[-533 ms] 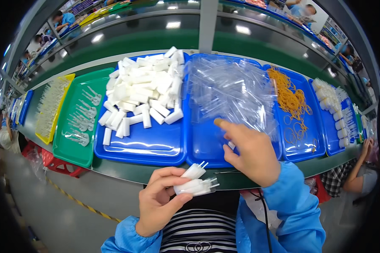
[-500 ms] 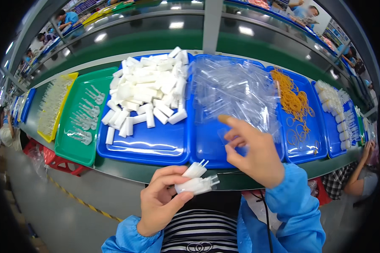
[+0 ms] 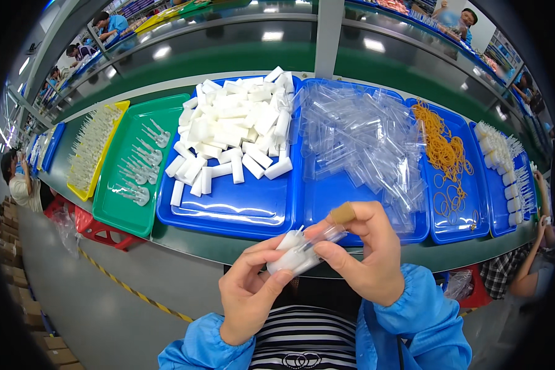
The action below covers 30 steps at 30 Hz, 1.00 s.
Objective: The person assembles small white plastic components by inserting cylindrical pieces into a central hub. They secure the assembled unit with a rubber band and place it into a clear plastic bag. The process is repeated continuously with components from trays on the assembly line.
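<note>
In front of my body, my left hand [image 3: 246,299] is closed round white parts [image 3: 285,261] with thin prongs at their far end. From the right, my right hand [image 3: 376,262] pinches a clear plastic tube [image 3: 332,235] between thumb and fingers. The tube lies against the prong end of the white parts; whether it has slid over them I cannot make out. A tan finger cover [image 3: 343,213] wraps a fingertip of my right hand. Just beyond the hands, a blue tray [image 3: 327,191] holds a heap of clear plastic tubes [image 3: 364,135].
Left of that, another blue tray [image 3: 222,213] carries white foam-like blocks [image 3: 246,117]. Farther left are a green tray [image 3: 120,206] with clear pronged parts [image 3: 143,161] and a yellow tray [image 3: 114,139]. Rightward, orange rubber bands [image 3: 441,139] lie in a blue tray. Co-workers sit around.
My right hand has come back from the tube tray toward my left hand and now holds a clear tube against the white parts. The view has shifted slightly.
</note>
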### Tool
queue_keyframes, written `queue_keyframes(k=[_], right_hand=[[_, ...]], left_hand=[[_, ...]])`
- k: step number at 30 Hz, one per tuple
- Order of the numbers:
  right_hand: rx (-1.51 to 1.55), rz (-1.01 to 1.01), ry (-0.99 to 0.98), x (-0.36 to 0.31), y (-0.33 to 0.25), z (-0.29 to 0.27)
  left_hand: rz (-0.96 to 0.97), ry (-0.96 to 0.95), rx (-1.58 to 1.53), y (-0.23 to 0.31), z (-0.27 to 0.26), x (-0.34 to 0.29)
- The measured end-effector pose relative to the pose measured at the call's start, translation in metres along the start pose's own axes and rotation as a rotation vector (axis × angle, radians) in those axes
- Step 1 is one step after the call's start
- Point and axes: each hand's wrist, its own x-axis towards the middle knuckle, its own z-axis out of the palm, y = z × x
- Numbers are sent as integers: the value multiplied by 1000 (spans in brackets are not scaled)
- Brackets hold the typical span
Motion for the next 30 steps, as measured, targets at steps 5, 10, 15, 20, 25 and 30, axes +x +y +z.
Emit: queue_keyframes(k=[5,10,15,20,25,30], right_hand=[[-74,-118,3,-14,10,5],[-116,-49,-77,-6,4,3],[-151,-27,-2,-14,12,10],[-120,-8,21,-3,11,6],[67,107,5,6,1,-11],[-52,79,-127,-7,4,-10]], left_hand=[[135,3,143,1,2,-3],[147,55,221,-2,-2,0],[172,106,350,-1,3,-1],[225,48,446,-2,1,4],[211,-45,145,-2,-12,-1],[284,-11,216,-9,-11,-8]])
